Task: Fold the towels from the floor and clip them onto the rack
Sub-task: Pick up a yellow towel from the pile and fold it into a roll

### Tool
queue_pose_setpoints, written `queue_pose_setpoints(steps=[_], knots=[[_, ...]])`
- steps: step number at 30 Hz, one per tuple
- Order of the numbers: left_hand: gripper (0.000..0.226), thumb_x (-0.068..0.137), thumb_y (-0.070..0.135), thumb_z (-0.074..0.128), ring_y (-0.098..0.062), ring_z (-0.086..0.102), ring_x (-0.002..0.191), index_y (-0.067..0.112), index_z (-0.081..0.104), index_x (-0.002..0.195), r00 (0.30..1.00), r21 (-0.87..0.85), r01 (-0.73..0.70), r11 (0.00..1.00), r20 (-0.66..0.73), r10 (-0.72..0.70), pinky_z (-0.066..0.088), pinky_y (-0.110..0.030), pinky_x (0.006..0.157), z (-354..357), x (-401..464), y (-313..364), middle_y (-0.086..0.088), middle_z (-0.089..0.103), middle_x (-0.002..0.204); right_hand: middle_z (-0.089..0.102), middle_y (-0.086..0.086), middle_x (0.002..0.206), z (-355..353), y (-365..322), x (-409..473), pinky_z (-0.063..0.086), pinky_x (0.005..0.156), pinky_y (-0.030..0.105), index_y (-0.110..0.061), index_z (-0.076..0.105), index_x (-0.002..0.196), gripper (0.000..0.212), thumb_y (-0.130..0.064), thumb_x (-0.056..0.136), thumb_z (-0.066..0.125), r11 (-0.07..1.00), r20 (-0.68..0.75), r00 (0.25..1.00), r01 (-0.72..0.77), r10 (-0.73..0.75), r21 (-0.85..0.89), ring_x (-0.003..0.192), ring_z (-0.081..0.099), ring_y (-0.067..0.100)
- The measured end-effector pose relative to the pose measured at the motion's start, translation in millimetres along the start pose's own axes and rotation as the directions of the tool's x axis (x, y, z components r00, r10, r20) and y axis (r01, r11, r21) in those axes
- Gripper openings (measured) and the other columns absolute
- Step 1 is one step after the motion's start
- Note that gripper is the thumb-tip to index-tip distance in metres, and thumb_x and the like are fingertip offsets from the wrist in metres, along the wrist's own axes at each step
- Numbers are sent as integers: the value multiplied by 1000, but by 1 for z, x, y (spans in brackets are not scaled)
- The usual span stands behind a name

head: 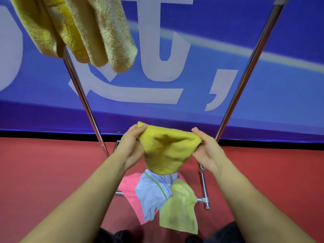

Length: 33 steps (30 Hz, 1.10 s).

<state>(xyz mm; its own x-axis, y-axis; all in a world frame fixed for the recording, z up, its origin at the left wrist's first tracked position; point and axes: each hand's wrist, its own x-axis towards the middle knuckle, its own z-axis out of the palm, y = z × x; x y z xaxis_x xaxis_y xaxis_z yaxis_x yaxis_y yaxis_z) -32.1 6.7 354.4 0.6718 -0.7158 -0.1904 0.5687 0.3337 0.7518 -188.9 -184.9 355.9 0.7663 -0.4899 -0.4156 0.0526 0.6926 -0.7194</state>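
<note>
Now the yellow towel (164, 151) hangs mid-air between both hands, the left hand (130, 146) pinching its 10 o'clock corner and the right hand (207, 151) its 2 o'clock corner, not yet folded. Below, at 6 o'clock, three towels (157, 195) lie on the floor (52, 163). One folded towel (84, 30) already hangs on the rack (84, 100), so most work seems left.

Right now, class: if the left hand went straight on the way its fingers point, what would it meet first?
Probably the rack's left pole or the blue banner behind; the left hand grips the yellow towel, fingers pointing up and away. Depth is unclear.
</note>
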Motion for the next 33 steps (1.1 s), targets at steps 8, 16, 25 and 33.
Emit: queue_pose_setpoints(steps=[8, 16, 25, 33], knots=[[33, 95, 12, 64, -26, 69, 98, 11, 62, 129, 967, -269, 253, 929, 100, -234, 54, -43, 94, 12, -8, 1, -11, 69, 113, 72, 18, 107, 2, 12, -5, 61, 82, 40, 1, 64, 123, 50, -41, 96, 60, 902, 119, 913, -352, 390, -251, 90, 74, 30], [74, 79, -4, 54, -24, 59, 76, 29, 52, 145, 988, -162, 155, 975, 45, -149, 47, -38, 81, 12, -11, 4, -8, 63, 83, 77, 14, 93, 0, 29, -4, 62, 80, 39, -9, 78, 99, 35, -40, 95, 61, 850, 106, 860, -462, 499, -253, 84, 76, 28], [25, 103, 15, 52, -17, 65, 77, 10, 68, 120, 998, 85, -39, 996, -55, 44, 59, -27, 73, 12, -9, 13, -7, 66, 90, 63, 9, 138, 4, 21, 5, 57, 86, 42, -22, 49, 143, 60, -13, 86, 66, 993, 114, 987, -117, 112, 34, 98, 72, 23], [21, 99, 13, 61, -22, 56, 73, 23, 78, 105, 936, 339, -212, 917, -200, 290, 48, -32, 65, -9, -1, 22, -13, 66, 92, 61, 12, 116, -6, 2, 7, 49, 103, 46, -22, 58, 132, 52, -5, 84, 69, 973, 45, 984, 163, -172, 166, 107, 63, 27]])
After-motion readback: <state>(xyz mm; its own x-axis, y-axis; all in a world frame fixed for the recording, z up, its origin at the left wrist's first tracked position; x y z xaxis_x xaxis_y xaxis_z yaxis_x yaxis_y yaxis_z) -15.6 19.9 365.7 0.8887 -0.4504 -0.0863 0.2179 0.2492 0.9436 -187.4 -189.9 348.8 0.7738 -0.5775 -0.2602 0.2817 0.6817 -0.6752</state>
